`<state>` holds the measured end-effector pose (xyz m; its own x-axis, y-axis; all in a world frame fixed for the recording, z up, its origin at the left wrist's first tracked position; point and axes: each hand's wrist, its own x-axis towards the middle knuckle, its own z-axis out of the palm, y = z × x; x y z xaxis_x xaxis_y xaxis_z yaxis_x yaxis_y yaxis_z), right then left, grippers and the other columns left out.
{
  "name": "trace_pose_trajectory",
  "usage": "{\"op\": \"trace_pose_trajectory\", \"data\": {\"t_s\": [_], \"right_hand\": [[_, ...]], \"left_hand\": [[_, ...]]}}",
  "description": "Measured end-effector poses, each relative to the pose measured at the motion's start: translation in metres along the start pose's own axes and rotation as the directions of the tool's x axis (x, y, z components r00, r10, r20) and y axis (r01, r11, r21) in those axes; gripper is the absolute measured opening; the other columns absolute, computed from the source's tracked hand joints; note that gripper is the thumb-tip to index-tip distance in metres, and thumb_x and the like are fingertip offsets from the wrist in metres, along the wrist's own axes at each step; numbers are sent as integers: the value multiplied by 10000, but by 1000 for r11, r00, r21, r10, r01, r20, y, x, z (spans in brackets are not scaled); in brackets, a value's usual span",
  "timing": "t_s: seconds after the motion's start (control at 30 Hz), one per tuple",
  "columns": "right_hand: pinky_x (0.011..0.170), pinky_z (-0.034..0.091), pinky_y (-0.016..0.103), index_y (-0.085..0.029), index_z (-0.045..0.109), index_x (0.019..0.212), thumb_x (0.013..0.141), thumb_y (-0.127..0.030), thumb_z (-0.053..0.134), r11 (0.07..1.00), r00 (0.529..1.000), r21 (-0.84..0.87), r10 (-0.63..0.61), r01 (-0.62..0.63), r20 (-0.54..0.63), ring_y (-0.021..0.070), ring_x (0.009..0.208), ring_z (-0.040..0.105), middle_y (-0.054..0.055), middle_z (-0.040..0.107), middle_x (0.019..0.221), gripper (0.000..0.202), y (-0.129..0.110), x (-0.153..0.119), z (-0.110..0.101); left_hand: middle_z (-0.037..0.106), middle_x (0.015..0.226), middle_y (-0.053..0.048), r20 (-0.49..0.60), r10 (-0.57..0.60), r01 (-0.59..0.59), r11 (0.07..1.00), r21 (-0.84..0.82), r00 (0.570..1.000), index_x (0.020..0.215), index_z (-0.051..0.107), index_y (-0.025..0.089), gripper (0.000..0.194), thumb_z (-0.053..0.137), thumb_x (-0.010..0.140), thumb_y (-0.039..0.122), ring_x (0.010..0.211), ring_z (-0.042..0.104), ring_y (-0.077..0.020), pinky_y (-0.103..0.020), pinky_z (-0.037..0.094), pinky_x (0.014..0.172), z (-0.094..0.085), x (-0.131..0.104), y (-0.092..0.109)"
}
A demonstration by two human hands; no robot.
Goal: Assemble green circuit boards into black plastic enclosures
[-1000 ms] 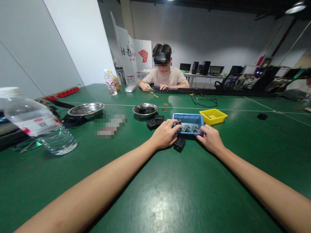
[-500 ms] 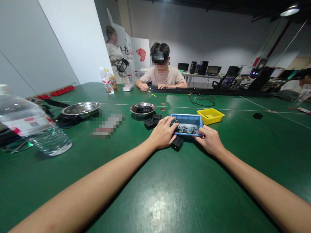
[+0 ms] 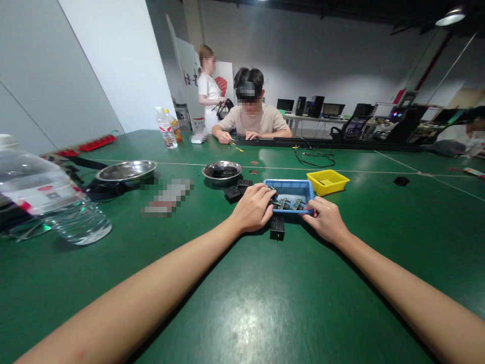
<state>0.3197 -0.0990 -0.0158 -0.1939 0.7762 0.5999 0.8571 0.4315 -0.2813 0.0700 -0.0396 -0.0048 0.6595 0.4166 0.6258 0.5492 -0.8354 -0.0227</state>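
Note:
A small blue plastic bin (image 3: 290,210) sits tilted slightly towards me on the green table. Inside it lie several small circuit boards (image 3: 297,204). My left hand (image 3: 253,206) is closed around the bin's left side, its fingertips over the rim and partly hidden near a board. At the front right corner, my right hand (image 3: 326,216) pinches the bin's rim between thumb and fingers. A black box-shaped adapter housing (image 3: 277,229) lies just in front of the bin. Beyond my left hand are more black housings (image 3: 232,193).
Beside the bin stands a yellow tray (image 3: 329,188). A steel bowl (image 3: 222,177) with black parts is behind my left hand, and a steel dish (image 3: 127,172) lies farther left. A large water bottle (image 3: 49,192) is at left. A co-worker (image 3: 252,119) sits opposite.
The bin has shifted slightly left, with both hands still at it. The black housing in front has turned and now shows more fully. In the background, a standing person has moved right.

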Motion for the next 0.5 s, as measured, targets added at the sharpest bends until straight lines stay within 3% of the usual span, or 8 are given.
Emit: {"op": "trace_pose_trajectory", "data": {"t_s": [0.17,0.3,0.4,0.5], "right_hand": [[590,347,266,-206,564,649,788,-255,627,1000,1000,9,17,-17,-1,153,595,476,2,512,662,160,0,0,1],[585,351,267,-206,570,644,788,-262,631,999,999,33,39,-39,4,155,589,486,6,534,656,166,0,1,2],[593,360,266,-205,575,647,780,-271,651,996,996,45,81,-82,20,157,593,496,8,558,654,166,2,3,4],[601,369,265,-203,590,683,780,-297,668,990,991,58,130,-132,24,158,591,504,1,573,649,156,5,6,10]], "left_hand": [[652,1162,-156,-189,-68,54,995,-81,980,1284,583,135,378,496,936,253,1160,537,-305,-523,468,998,3,0,-3],[670,1077,-120,-303,-137,81,978,-192,943,1191,600,163,278,524,946,271,1028,613,-240,-425,528,912,4,0,-6],[671,952,-74,-323,-231,143,951,-273,918,1094,609,161,220,558,933,302,853,630,-184,-339,534,800,3,-1,-5],[652,860,-43,-240,-329,239,910,-337,913,1016,611,160,198,557,907,317,746,600,-160,-306,504,737,2,-1,-4]]}}
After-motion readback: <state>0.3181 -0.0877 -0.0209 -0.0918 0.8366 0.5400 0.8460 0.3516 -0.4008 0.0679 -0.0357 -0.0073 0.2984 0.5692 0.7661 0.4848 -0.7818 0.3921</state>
